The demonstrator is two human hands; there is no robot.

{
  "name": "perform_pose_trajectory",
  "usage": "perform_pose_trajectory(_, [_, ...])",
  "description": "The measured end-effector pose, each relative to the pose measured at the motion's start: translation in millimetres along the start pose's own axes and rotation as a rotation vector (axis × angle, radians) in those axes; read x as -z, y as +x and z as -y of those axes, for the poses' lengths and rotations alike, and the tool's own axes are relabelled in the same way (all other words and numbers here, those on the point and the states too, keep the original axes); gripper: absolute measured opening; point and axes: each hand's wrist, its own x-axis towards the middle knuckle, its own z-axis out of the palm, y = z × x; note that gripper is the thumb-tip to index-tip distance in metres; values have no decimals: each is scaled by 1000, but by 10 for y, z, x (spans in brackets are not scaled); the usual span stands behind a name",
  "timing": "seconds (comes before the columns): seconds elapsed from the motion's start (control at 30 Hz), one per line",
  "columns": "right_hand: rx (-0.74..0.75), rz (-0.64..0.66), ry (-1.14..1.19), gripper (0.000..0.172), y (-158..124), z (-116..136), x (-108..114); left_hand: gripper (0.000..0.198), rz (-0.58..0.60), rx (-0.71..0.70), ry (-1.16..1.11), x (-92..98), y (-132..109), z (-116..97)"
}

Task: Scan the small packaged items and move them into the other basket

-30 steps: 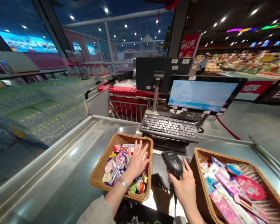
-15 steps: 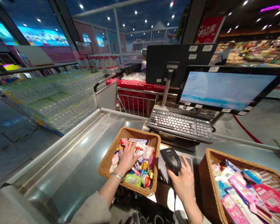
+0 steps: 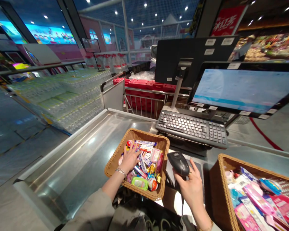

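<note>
My left hand (image 3: 130, 159) reaches into a brown wicker basket (image 3: 112, 160), its fingers stretched over a heap of small packaged sweets and toys. Beneath and around the fingertips lie a red-topped item (image 3: 129, 143), a long blue-and-white wrapper (image 3: 145, 142) and a pink pack (image 3: 155, 155). At the basket's near side sit a green-rimmed case (image 3: 140, 183) and an orange-and-white ball-shaped item (image 3: 153, 184). Wrapped around a black barcode scanner (image 3: 179, 163), my right hand (image 3: 192, 181) is beside the basket, the scanner's head pointing toward it.
A keyboard (image 3: 192, 127) and a lit monitor (image 3: 247, 88) stand behind the scanner. To the right is a second wicker basket (image 3: 222, 186) holding colourful packages. The metal counter (image 3: 86, 154) extends left. Beyond it are a shopping cart (image 3: 144, 104) and stacked bottles (image 3: 69, 96).
The view has shifted slightly, so the baskets and screen sit a little differently in frame. My left hand's fingers have moved a little among the sweets; my right hand keeps the scanner.
</note>
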Motion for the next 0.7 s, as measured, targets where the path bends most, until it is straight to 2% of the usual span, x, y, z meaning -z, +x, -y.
perform_pose_trajectory(0.13, [32,-3,0,33,10,-6,26,40,-77,-146,19,-4,79,25])
perform_pose_trajectory(0.23, [30,-15,-12,32,17,-25,46,28,-88,-209,20,18,133,18])
perform_pose_trajectory(0.5, [3,-34,-12,32,18,-25,69,22,-119,-317,4,133,237,-37])
perform_pose_trajectory(0.7, [-6,-47,-8,35,9,-39,93,17,-111,-411,-2,131,250,30])
